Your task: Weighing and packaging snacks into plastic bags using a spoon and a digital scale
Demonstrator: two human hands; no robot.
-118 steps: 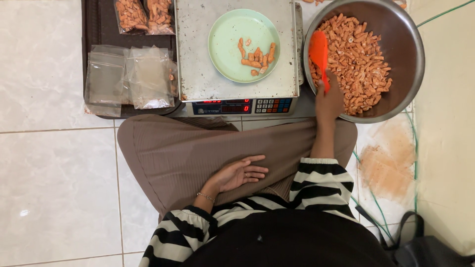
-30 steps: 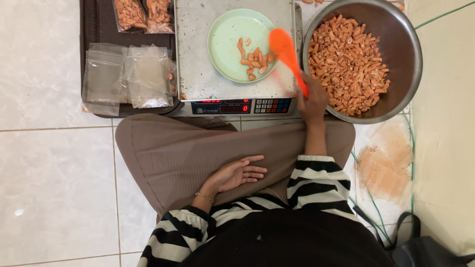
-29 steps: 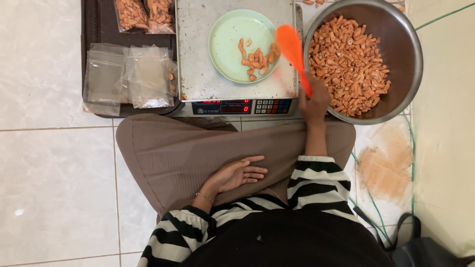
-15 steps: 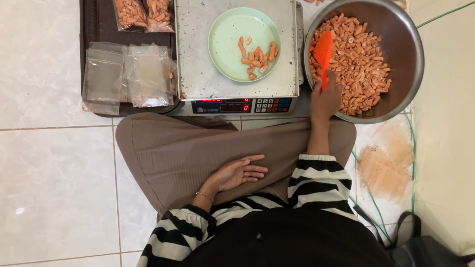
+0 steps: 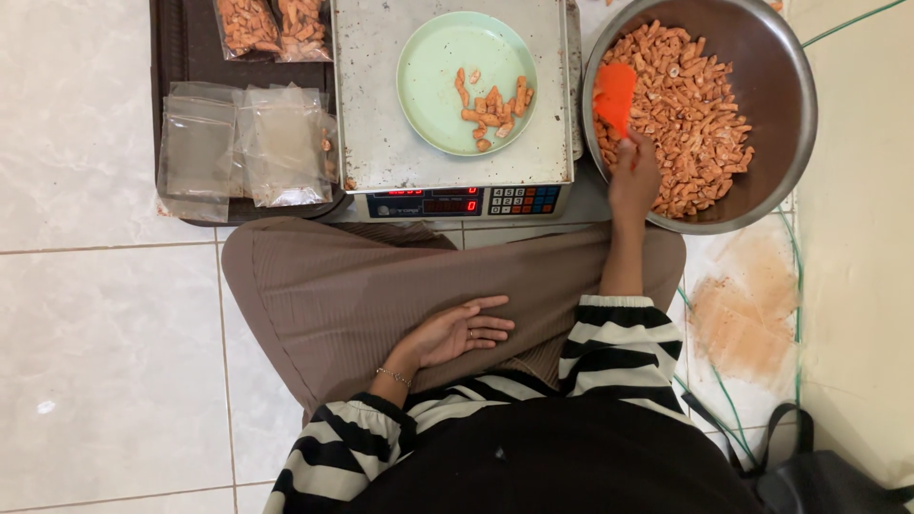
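orange scoop (image 5: pixel 615 92) gripped by right hand (image 5: pixel 635 179) over snacks, seemingly touching; left hand (image 5: pixel 458 332) lies open.

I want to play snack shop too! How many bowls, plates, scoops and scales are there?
Round silver metal bowl of orange snacks: 1
Round pale green plate: 1
Orange plastic scoop, in the right hand: 1
Flat grey metal weighing scale: 1
Total: 4

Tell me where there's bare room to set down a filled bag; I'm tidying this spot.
Free: white floor tiles left of the lap, below the dark tray. Crowded: the tray holds filled bags and empty bags; the green plate covers most of the scale; the right hand works the steel bowl.
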